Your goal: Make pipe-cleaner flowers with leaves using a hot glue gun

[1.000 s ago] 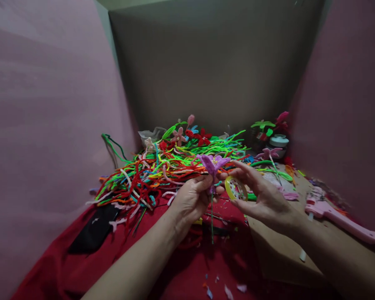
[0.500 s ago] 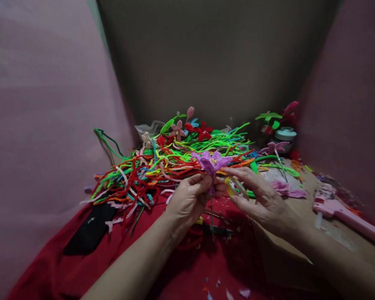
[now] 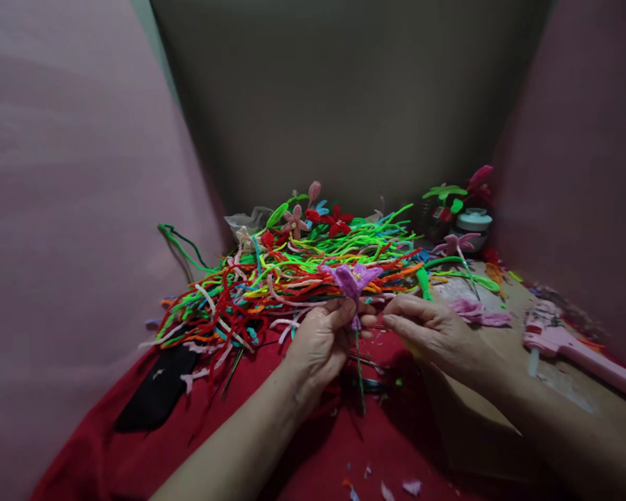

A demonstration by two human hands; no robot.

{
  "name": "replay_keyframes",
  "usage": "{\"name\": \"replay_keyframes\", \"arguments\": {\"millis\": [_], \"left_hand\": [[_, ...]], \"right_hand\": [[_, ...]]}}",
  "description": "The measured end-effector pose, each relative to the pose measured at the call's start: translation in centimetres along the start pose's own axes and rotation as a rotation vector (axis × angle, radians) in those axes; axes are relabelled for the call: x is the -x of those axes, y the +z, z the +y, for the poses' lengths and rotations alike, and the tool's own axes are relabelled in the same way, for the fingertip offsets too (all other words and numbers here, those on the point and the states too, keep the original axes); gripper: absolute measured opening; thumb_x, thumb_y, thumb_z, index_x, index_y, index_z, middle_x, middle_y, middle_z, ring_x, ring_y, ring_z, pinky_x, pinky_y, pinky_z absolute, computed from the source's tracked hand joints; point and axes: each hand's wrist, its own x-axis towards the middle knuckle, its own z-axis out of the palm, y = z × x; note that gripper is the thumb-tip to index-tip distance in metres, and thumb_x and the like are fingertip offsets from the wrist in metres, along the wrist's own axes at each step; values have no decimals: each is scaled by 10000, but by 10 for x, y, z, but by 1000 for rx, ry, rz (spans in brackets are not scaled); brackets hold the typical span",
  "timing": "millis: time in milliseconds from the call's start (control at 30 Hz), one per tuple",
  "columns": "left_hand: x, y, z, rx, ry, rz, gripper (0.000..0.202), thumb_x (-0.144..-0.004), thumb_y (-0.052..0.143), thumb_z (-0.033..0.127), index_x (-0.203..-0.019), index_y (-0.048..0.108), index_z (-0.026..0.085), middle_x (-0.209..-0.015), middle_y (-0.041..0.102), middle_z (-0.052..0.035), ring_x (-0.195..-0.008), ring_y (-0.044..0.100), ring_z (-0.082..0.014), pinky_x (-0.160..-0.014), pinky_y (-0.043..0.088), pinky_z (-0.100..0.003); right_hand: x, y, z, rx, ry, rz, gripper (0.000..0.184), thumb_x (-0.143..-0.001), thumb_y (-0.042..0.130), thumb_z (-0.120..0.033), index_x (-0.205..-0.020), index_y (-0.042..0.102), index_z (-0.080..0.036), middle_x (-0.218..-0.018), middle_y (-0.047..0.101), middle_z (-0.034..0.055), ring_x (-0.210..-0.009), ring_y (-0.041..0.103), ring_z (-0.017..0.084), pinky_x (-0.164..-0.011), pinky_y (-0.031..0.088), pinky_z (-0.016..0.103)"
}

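A purple pipe-cleaner flower [image 3: 353,282] on a thin green stem [image 3: 359,376] stands upright in front of me. My left hand [image 3: 326,337] pinches it at its base, thumb in front and fingers behind. To the right, a little apart from the flower, my right hand [image 3: 435,330] is closed, its thumb and fingertips pressed together. A bit of the yellow tape roll [image 3: 413,350] shows under that palm; most of it is hidden.
Behind the hands lies a large heap of coloured pipe cleaners [image 3: 292,271] with finished flowers [image 3: 339,221]. A black phone [image 3: 154,393] rests on the red cloth [image 3: 313,459]. At right are a pink glue gun [image 3: 568,341] and a lidded jar [image 3: 472,223].
My right hand has gone from spread around the yellow tape roll to a closed pinch, and the roll is now mostly hidden. The flower has tilted slightly, its stem swinging right.
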Motion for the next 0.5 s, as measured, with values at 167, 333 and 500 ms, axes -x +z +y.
{"name": "replay_keyframes", "arguments": {"millis": [167, 333, 500], "left_hand": [[0, -1, -2, -77, -19, 65, 129, -730, 680, 190, -725, 629, 72, -682, 651, -44, -483, 588, -83, -392, 473, -163], [7, 4, -11, -164, -23, -11, 139, -721, 681, 222, -756, 612, 107, -609, 620, -12, -444, 565, -89, -371, 466, -175], [10, 6, -15, -183, -52, -36, 198, -699, 700, 263, -752, 595, 104, -610, 608, -6, -445, 570, -93, -360, 467, -177]], "right_hand": [[0, -13, -9, -181, 37, -46, 233, -832, 549, -377, -687, 599, -203, -666, 512, -4, -560, 440, 102, -504, 366, 226], [-3, 1, -15, -401, 95, -171, 235, -806, 577, -379, -678, 649, -196, -689, 644, 29, -607, 581, 144, -568, 472, 265], [-2, 15, -8, -650, 210, -127, 219, -741, 644, -373, -632, 612, -186, -534, 618, 0, -479, 592, 145, -480, 468, 269]]}}
